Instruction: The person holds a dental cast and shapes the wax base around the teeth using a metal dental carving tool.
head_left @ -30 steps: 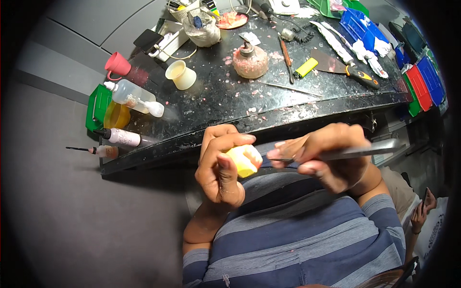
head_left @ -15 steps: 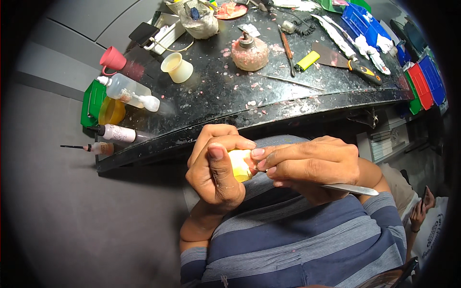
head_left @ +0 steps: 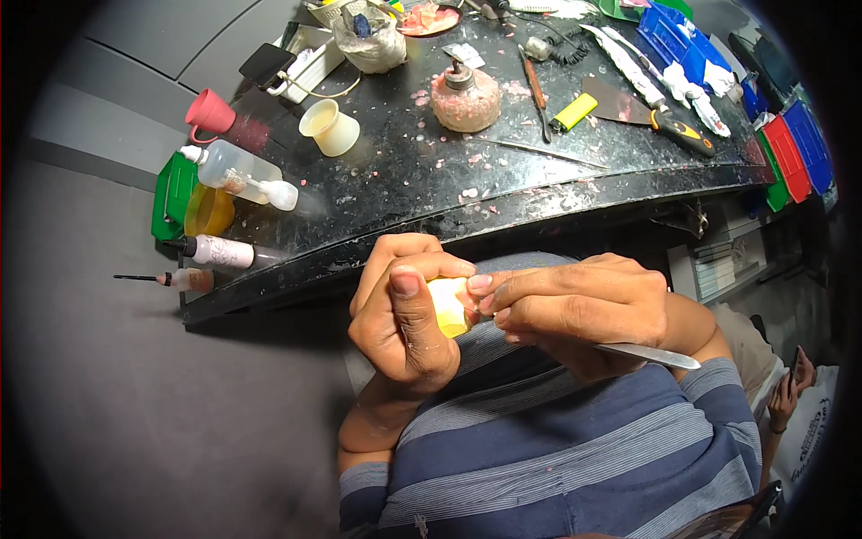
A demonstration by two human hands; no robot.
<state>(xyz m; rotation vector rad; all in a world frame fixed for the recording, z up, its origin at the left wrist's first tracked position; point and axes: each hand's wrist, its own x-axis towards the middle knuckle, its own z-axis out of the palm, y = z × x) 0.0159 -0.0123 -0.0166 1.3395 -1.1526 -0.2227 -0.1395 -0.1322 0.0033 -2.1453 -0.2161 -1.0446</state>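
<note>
Hands (head_left: 391,328) (head_left: 588,310) closer, yellow block (head_left: 452,308) between

A workshop, shown by the pink-flecked bench (head_left: 377,184) and scraper (head_left: 663,121).

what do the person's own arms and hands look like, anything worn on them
The left hand and right hand are both bare, with no gloves, rings or watch visible. The left sleeve and right sleeve are short, striped in navy and lighter grey-blue, leaving the forearms uncovered.
</note>
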